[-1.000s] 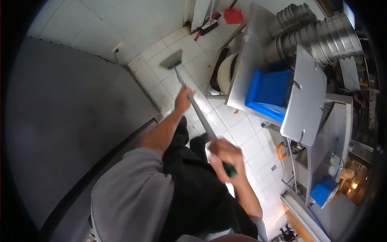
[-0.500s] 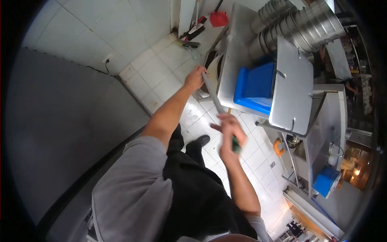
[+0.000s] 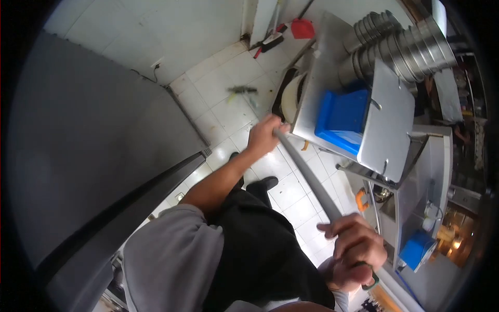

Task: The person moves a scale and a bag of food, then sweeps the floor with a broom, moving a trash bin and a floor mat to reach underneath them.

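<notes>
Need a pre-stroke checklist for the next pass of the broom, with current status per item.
1. Left hand closed on broom handle: ok, it grips the part nearer the floor.
2. Right hand closed on the handle: ok, near the top end.
3. Broom head pressed to the tiled floor: cannot tell, it is blurred.
4. Left hand clear of the steel table: cannot tell, it shows right by the corner and the gap is unreadable.
5. Shoe clear of the broom head: ok, well apart.
6. Red dustpan in hand: not ok, it is over by the wall.
</notes>
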A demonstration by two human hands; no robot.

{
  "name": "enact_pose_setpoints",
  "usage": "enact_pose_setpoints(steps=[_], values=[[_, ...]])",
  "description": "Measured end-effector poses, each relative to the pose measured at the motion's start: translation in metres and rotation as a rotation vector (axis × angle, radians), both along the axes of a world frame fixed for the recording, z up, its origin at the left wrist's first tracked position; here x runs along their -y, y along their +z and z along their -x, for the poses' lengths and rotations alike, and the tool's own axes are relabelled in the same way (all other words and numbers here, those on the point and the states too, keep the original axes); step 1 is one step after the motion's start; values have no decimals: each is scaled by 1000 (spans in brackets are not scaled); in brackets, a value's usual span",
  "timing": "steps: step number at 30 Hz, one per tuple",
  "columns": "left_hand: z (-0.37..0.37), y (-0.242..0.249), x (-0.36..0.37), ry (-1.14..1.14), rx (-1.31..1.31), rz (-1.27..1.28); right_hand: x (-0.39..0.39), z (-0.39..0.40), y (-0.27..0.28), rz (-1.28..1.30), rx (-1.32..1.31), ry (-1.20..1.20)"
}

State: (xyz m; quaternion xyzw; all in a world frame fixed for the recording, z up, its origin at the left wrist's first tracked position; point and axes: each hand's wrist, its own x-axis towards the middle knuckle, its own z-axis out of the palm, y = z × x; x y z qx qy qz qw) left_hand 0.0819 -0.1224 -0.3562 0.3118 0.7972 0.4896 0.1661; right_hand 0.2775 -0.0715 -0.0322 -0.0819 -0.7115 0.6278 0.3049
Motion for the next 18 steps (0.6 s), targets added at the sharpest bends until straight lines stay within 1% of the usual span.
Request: enact_pose_setpoints(steps=[2, 3, 4, 5, 6, 7, 8, 9, 10, 11, 14, 15, 18], values=[[49, -26, -16, 106, -114, -77, -8, 25, -26, -32, -23, 22], [79, -27, -17, 154, -60, 66, -10, 46, -58, -52, 48, 24], [111, -56, -17, 203, -128, 22, -11, 68, -94, -61, 109, 31], [147, -103, -6, 243, -192, -15, -6, 89, -134, -53, 107, 67], [178, -144, 7, 272, -243, -40, -2, 109, -177, -41, -3, 119], [191, -162, 29, 305, -248, 27, 6, 121, -201, 7, -1, 151], [190, -160, 50, 339, -245, 172, 13, 131, -214, 55, 1, 183], [188, -161, 69, 369, -236, 317, 18, 137, -219, 67, 21, 226], [186, -184, 92, 412, -268, 282, 22, 141, -222, 79, 41, 269], [180, -227, 116, 455, -300, 248, 24, 142, -225, 91, 60, 312], [165, -263, 143, 502, -261, 74, 23, 134, -227, 146, 100, 442], [159, -265, 147, 504, -226, 4, 21, 129, -224, 79, 110, 462], [126, -237, 112, 377, -193, -31, 5, 124, -180, -137, 225, 578]])
